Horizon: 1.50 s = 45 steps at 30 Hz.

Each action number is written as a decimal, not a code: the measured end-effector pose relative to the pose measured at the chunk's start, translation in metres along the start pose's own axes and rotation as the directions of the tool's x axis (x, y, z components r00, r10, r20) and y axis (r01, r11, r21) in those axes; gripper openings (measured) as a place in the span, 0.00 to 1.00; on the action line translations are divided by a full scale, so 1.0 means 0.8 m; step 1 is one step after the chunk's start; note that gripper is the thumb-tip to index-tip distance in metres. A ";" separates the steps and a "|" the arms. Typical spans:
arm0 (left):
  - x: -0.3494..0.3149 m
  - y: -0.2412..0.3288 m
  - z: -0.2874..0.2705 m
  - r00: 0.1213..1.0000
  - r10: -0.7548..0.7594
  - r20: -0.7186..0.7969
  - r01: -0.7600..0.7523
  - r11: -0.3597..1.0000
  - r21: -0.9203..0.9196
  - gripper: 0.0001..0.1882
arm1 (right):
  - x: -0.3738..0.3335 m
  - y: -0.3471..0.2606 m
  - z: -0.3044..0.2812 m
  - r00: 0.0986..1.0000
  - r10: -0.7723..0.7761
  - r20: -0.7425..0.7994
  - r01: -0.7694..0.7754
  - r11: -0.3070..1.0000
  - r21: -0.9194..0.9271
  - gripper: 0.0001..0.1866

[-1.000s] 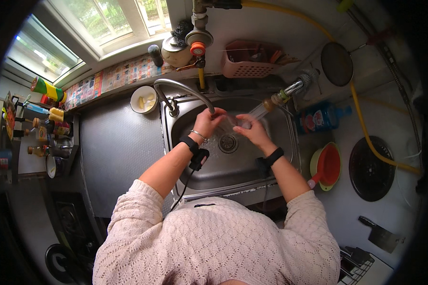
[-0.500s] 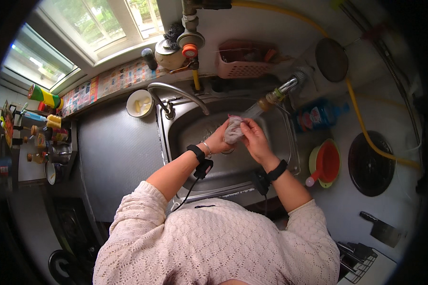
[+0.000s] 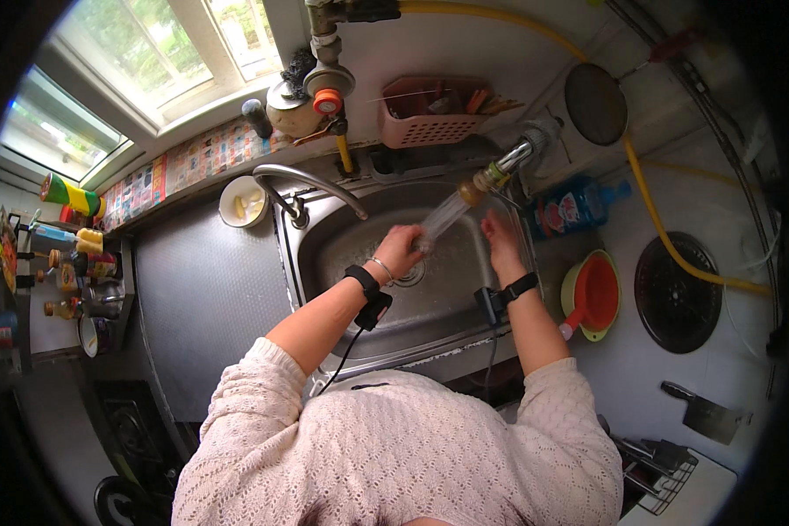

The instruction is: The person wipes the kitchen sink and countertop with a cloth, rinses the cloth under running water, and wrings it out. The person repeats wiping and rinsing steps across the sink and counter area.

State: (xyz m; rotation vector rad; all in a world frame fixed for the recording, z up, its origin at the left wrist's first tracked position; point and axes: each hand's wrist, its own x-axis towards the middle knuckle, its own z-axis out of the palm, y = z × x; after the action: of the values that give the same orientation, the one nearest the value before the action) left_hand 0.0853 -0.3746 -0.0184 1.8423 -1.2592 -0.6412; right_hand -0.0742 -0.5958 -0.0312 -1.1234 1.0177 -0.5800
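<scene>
My left hand (image 3: 397, 252) is closed over the sink (image 3: 359, 307), its fingers curled round a pale crumpled bundle (image 3: 423, 245) that is mostly hidden. Water pours onto it from the clear nozzle (image 3: 451, 209) of a wall tap (image 3: 514, 159). Apart from it, my right hand (image 3: 502, 248) is raised over the sink's right side, fingers stretched out, with nothing seen in them. The drain (image 3: 410, 274) lies just below my left hand. A curved faucet (image 3: 324, 182) arches over the sink's left rim.
A bowl with pale yellow pieces (image 3: 244, 202) stands on the counter (image 3: 210, 289) to the left. Right of the sink are a blue bottle (image 3: 577, 209) and a red dipper (image 3: 598, 294) in a green basin. A pink basket (image 3: 434, 127) sits behind; a cleaver (image 3: 710, 416) hangs at right.
My right hand has let go of the pale bundle and moved right, fingers opening. My left hand has kept hold, closing round it under the water. The view has shifted slightly.
</scene>
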 end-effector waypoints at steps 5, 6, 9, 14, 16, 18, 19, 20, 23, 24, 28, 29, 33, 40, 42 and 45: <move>-0.018 -0.001 -0.020 0.991 0.051 -0.120 -0.036 0.991 0.128 0.21 | 0.053 -0.029 -0.038 0.986 -0.167 0.027 0.155 0.957 0.247 0.15; -0.022 -0.008 -0.023 0.993 0.022 -0.114 -0.011 0.996 0.094 0.22 | 0.062 -0.034 -0.038 0.989 -0.146 -0.005 0.143 0.961 0.237 0.14; -0.034 -0.005 -0.040 0.993 -0.114 0.005 0.114 0.990 -0.085 0.21 | 0.070 -0.029 -0.040 0.992 -0.097 -0.078 0.116 0.949 0.293 0.11; -0.045 0.009 -0.055 0.977 -0.202 0.068 0.211 0.871 -0.443 0.20 | 0.000 0.031 0.013 0.936 -0.107 0.336 0.107 0.994 0.019 0.32; -0.050 0.016 -0.070 0.966 -0.220 0.134 0.253 0.723 -0.642 0.20 | -0.074 0.021 0.081 0.754 -0.233 0.614 0.441 0.872 -0.211 0.37; -0.050 0.027 -0.076 0.976 -0.181 0.123 0.213 0.655 -0.725 0.20 | -0.110 0.016 0.108 0.616 -0.203 0.761 0.588 0.761 -0.273 0.39; -0.050 0.037 -0.080 0.979 -0.175 0.102 0.191 0.626 -0.756 0.19 | -0.118 0.019 0.117 0.611 -0.126 0.782 0.501 0.826 -0.258 0.38; -0.051 0.046 -0.084 0.982 -0.172 0.080 0.168 0.597 -0.784 0.19 | -0.125 0.020 0.123 0.595 -0.050 0.802 0.406 0.880 -0.246 0.36; -0.062 0.052 -0.093 0.973 -0.228 -0.047 0.123 0.677 -0.726 0.18 | -0.137 0.026 0.135 0.650 0.238 0.722 0.008 0.947 -0.320 0.28; -0.066 0.050 -0.094 0.964 -0.249 -0.093 0.115 0.705 -0.699 0.18 | -0.143 0.026 0.135 0.615 0.273 0.740 -0.123 0.960 -0.251 0.26; -0.097 0.019 -0.084 0.950 -0.085 -0.302 -0.067 0.886 -0.459 0.18 | -0.168 0.007 0.139 0.398 0.364 0.842 -0.641 0.767 -0.029 0.22; -0.107 0.027 -0.089 0.964 0.086 -0.250 -0.172 0.922 -0.346 0.20 | -0.173 -0.001 0.136 0.335 0.368 0.867 -0.751 0.661 0.010 0.22; -0.131 0.029 -0.103 0.912 0.137 0.386 -0.041 0.968 -0.246 0.31 | -0.185 -0.008 0.130 0.420 0.449 0.789 -0.721 0.693 -0.011 0.18; -0.149 0.069 -0.111 0.944 0.254 0.213 -0.303 0.922 0.243 0.49 | -0.192 -0.020 0.126 0.244 0.509 0.825 -0.401 0.828 -0.392 0.03; -0.148 0.077 -0.100 0.951 0.195 0.241 -0.272 0.897 0.348 0.48 | -0.208 -0.029 0.137 0.305 0.547 0.780 -0.087 0.831 -0.549 0.07; -0.149 0.057 -0.078 0.965 0.093 0.245 -0.215 0.815 0.537 0.36 | -0.222 -0.028 0.153 0.400 0.523 0.753 0.359 0.666 -0.654 0.13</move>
State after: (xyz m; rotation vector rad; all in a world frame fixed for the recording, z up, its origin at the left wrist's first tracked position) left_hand 0.0641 -0.2523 0.0508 2.1432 -1.8736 -0.3999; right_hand -0.0435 -0.4039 0.0643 -1.7939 0.2142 0.7209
